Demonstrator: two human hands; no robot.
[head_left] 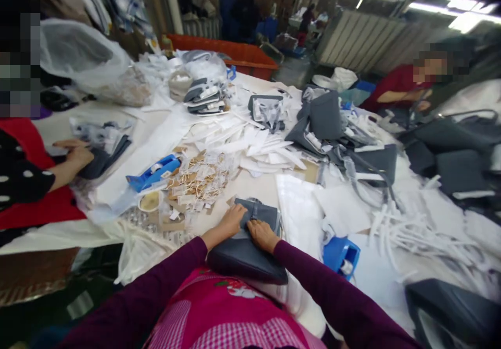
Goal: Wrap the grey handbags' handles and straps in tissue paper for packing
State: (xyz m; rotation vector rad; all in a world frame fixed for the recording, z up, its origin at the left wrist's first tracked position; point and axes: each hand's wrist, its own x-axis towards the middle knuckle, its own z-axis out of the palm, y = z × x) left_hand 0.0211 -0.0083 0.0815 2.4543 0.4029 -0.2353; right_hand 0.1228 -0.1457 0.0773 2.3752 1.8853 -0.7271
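A dark grey handbag (245, 257) lies at the table's near edge, in front of my body. Its flap (266, 214) is at the far side and carries a small strap with a buckle (254, 212). My left hand (231, 222) grips the bag by the flap's left part, fingers bent. Just right of the strap, my right hand (264, 236) has its fingers curled against the bag below the flap. The fingertips of both hands are close together near the buckle, and what they pinch there is partly hidden.
Blue tape dispensers (154, 172) (342, 256) stand left and right of me. Tags with strings (203, 179) are heaped beyond the left one, near white strips (250, 143). Grey bags (324, 117) pile up at the back right. Co-workers' hands (78, 156) (422, 104) are at both sides.
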